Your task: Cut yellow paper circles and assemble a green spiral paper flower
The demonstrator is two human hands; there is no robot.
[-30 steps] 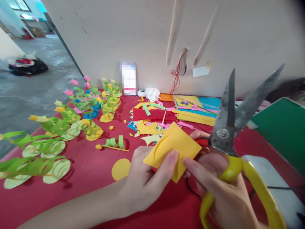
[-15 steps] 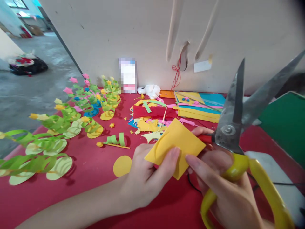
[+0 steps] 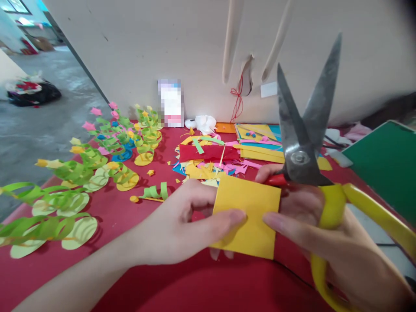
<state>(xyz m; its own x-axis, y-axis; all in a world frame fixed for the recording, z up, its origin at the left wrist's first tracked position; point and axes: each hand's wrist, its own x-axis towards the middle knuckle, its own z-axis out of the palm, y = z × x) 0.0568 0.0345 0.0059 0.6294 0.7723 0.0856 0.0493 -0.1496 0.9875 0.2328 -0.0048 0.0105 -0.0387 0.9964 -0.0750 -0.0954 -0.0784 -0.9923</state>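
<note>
A square of yellow paper [image 3: 251, 195] is held up over the red table. My left hand [image 3: 191, 225] pinches its left side, thumb on the front and fingers behind. My right hand [image 3: 321, 242] has its thumb tip on the paper's right edge. Hooked in that same hand are large scissors [image 3: 300, 158] with yellow handles, their blades spread and pointing up. The fingers behind the paper are partly hidden.
Curled green paper plants [image 3: 78, 199] with star tips line the table's left side. Paper scraps [image 3: 208, 169] and coloured sheets [image 3: 260, 151] lie beyond my hands. A phone [image 3: 171, 104] leans on the back panel. A green board [image 3: 386, 164] stands at right.
The yellow paper has turned from a diamond angle to nearly upright square and sits slightly lower. The scissors have swung left, their blades now more upright. The left thumb lies flatter across the paper.
</note>
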